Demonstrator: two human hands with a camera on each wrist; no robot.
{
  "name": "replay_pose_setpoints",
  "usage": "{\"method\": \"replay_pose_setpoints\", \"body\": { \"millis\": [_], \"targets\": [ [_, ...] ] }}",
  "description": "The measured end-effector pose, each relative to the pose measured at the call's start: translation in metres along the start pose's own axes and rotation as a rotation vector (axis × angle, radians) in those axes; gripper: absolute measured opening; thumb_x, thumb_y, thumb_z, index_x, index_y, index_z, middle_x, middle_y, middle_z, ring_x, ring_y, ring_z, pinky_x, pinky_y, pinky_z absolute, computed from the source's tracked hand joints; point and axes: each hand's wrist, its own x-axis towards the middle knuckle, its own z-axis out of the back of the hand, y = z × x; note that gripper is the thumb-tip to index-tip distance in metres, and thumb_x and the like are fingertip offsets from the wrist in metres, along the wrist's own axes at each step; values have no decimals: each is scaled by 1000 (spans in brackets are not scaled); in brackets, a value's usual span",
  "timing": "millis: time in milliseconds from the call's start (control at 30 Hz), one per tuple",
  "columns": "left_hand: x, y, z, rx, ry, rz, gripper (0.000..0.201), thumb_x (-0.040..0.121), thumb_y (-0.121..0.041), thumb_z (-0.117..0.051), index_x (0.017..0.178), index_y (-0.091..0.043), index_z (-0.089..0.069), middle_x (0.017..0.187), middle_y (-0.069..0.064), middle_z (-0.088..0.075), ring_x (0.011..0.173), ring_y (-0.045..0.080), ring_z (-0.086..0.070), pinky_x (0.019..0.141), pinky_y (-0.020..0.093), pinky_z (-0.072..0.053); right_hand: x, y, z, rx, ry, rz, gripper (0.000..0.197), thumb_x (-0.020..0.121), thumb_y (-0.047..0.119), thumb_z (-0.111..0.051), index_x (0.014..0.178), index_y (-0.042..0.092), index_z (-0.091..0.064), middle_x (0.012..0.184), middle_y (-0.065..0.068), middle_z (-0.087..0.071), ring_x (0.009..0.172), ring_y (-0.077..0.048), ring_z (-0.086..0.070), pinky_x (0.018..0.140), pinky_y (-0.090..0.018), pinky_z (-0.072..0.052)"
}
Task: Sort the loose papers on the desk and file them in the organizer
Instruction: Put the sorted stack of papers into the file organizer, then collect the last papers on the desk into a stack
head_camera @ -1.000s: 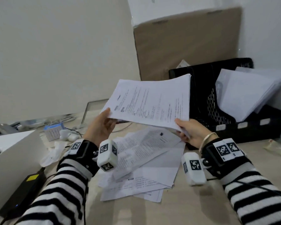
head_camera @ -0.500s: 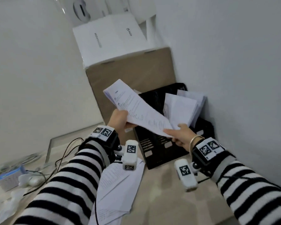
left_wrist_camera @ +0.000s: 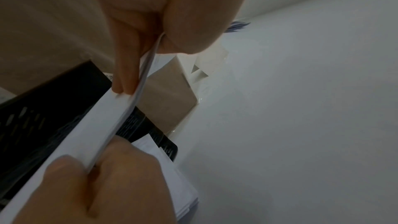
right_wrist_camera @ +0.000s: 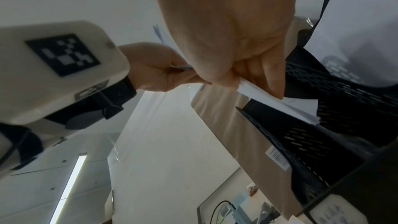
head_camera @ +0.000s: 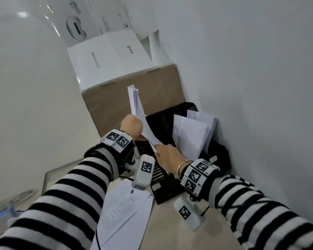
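Observation:
A stack of white papers (head_camera: 138, 112) stands almost on edge above the black mesh organizer (head_camera: 163, 175). My left hand (head_camera: 132, 128) grips the stack at its middle edge, and my right hand (head_camera: 167, 156) pinches its lower corner. In the left wrist view the stack of papers (left_wrist_camera: 103, 125) runs between my left fingers (left_wrist_camera: 127, 67) and my right hand (left_wrist_camera: 103, 185) over the organizer (left_wrist_camera: 43, 108). In the right wrist view the paper corner (right_wrist_camera: 280, 103) pokes past my right fingers (right_wrist_camera: 258, 74) into an organizer slot (right_wrist_camera: 323, 125). Filed sheets (head_camera: 192, 134) fill the right slots.
Loose printed sheets (head_camera: 123, 212) lie on the desk under my left forearm. A brown cardboard box (head_camera: 116, 105) with a white box (head_camera: 107, 62) on top stands behind the organizer. A white wall (head_camera: 251, 87) closes the right side. Cables (head_camera: 22, 195) lie at far left.
Both hands have carried the stack right, from over the loose sheets to above the organizer, and turned it from nearly flat to almost upright. The head view has swung toward the corner.

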Motion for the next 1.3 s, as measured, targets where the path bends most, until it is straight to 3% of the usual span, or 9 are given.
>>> {"method": "replay_pose_setpoints", "body": {
  "millis": [200, 300, 433, 600, 700, 800, 867, 1000, 1300],
  "targets": [
    [26, -2, -16, 63, 25, -4, 21, 94, -7, -47, 105, 8, -57, 100, 23, -65, 89, 36, -65, 79, 40, -59, 21, -15, -3, 29, 7, -35, 36, 101, 13, -34, 133, 9, -47, 119, -17, -62, 105, -35, -59, 84, -33, -44],
    [37, 1, -34, 111, 10, -13, 14, 97, -3, -46, 83, 0, -47, 89, 18, -59, 62, 16, -50, 44, 11, -43, 38, -34, -11, 45, 26, -76, 35, 101, 10, -33, 133, 6, -46, 117, -18, -63, 104, -34, -60, 80, -31, -43],
    [48, 20, -66, -161, 94, 74, 39, 98, -10, -42, 135, 3, -40, 125, 24, -57, 82, 29, -66, 61, 35, -61, 59, -63, -31, 36, 125, -210, 30, 101, 15, -35, 121, 1, -53, 119, -19, -62, 107, -34, -60, 77, -30, -41],
    [46, 46, -83, -182, 512, 310, 68, 88, -51, -61, 129, 2, -50, 123, 19, -62, 103, 37, -66, 85, 46, -58, 59, -82, -49, 13, 314, -313, 31, 100, 32, -38, 86, 10, -53, 117, -17, -64, 105, -32, -61, 75, -28, -41],
    [35, 58, -75, -50, 703, 279, 73, 85, -53, -63, 136, -3, -45, 132, 10, -53, 124, 39, -52, 102, 48, -46, 49, -74, -41, -97, 282, -324, 36, 99, 39, -39, 96, 8, -56, 112, -16, -65, 103, -31, -62, 74, -29, -40],
    [29, 76, -56, -158, 644, 323, 96, 86, -40, -69, 154, -12, -7, 155, 17, -29, 132, 40, -43, 102, 47, -44, 38, -62, -19, -216, 180, -328, 44, 97, 46, -41, 99, 8, -62, 106, -11, -65, 101, -28, -63, 77, -32, -45],
    [18, 92, -31, -245, 603, 325, 85, 89, -31, -68, 152, -5, -17, 150, 29, -33, 130, 42, -45, 101, 46, -45, 29, -51, -3, -229, 128, -330, 43, 96, 47, -43, 81, 9, -58, 94, -10, -65, 96, -28, -64, 75, -30, -48],
    [-18, 131, 33, -313, 379, 284, 13, 97, -8, -52, 85, -5, -55, 77, 13, -62, 65, 17, -59, 56, 20, -50, 15, -17, 11, -52, -28, -322, 40, 92, 38, -53, 73, 6, -70, 68, -2, -72, 69, -19, -69, 78, -34, -56],
    [-101, 284, 117, -10, 57, 602, 21, 94, -10, -55, 110, 2, -62, 109, 16, -61, 97, 27, -60, 72, 32, -46, 14, 70, -101, 152, 424, -382, 20, 89, 21, -61, 93, 3, -68, 94, -13, -67, 72, -18, -57, 58, -26, -43]
  ]
}}
